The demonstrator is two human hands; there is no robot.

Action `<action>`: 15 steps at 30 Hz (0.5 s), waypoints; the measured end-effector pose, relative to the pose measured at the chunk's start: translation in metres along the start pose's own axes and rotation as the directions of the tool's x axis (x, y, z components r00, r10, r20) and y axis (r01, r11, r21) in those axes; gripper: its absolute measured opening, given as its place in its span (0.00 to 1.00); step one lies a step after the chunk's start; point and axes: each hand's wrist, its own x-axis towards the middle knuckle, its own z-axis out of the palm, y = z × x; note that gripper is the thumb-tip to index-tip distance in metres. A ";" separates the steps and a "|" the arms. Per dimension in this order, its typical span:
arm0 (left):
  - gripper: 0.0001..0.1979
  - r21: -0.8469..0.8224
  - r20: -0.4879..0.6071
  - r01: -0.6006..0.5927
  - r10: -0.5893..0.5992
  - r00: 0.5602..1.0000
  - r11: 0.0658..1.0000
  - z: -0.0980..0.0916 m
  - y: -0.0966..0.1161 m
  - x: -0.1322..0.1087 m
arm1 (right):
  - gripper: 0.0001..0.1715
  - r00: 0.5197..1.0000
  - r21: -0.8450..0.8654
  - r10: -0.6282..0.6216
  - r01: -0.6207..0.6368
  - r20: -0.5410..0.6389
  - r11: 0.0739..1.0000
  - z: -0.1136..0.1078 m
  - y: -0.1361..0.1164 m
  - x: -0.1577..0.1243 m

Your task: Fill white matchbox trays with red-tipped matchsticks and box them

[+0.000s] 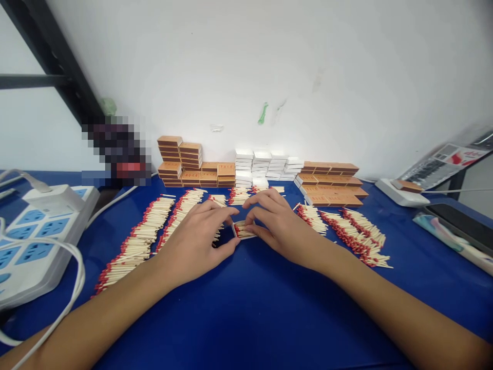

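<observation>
Both my hands meet at the middle of the blue table [246, 308] around a small white matchbox tray [242, 230] with red-tipped matches in it. My left hand [200, 236] has its fingers curled on the tray's left side. My right hand [275, 221] pinches the tray from the right and top. Rows of loose matches [142, 239] lie to the left, and more matches [354, 234] fan out to the right. Further matches [239, 195] lie just behind my fingers.
Brown matchbox sleeves [192, 167] are stacked against the wall, white inner trays [265, 164] beside them, and more brown sleeves [331, 182] at right. A white power strip [34, 236] with cables sits at left. Another strip [400, 192] and a phone [462, 223] lie at right.
</observation>
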 end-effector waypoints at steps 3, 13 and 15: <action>0.19 -0.002 -0.001 -0.002 0.002 1.000 1.000 -0.001 0.001 0.000 | 0.07 1.000 0.001 -0.009 0.009 0.000 1.000 0.000 0.002 0.000; 0.20 -0.008 0.011 0.009 -0.009 1.000 1.000 -0.003 0.001 -0.001 | 0.08 0.999 0.031 -0.005 0.007 -0.048 0.999 -0.001 0.008 0.000; 0.20 -0.005 0.012 0.011 -0.011 1.000 1.000 -0.003 0.002 0.000 | 0.08 0.990 0.001 0.039 -0.039 -0.134 0.999 -0.008 0.022 0.000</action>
